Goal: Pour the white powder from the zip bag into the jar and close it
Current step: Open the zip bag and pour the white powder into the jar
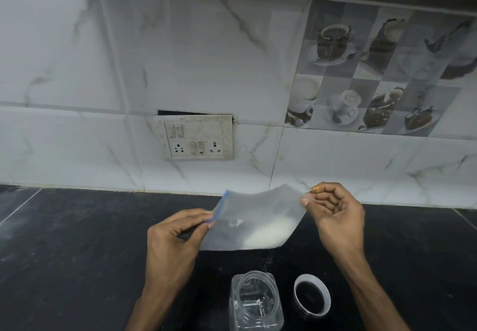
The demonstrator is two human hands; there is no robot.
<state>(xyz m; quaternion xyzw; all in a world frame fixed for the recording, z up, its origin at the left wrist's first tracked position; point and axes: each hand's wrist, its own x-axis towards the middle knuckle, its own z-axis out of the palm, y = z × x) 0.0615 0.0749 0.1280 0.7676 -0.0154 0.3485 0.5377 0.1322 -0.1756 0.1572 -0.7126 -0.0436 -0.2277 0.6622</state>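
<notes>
A clear zip bag with a blue zip strip hangs in the air above the dark counter, held sideways. White powder has gathered in its lower right corner. My left hand pinches the blue zip end on the left. My right hand pinches the bag's upper right corner. Below the bag, an open clear plastic jar stands on the counter with a few white specks inside. Its round lid lies to its right, open side up.
The black stone counter runs to a white marble-tiled wall. A switch and socket plate sits in the wall above the counter. Tiles printed with cups are at the upper right.
</notes>
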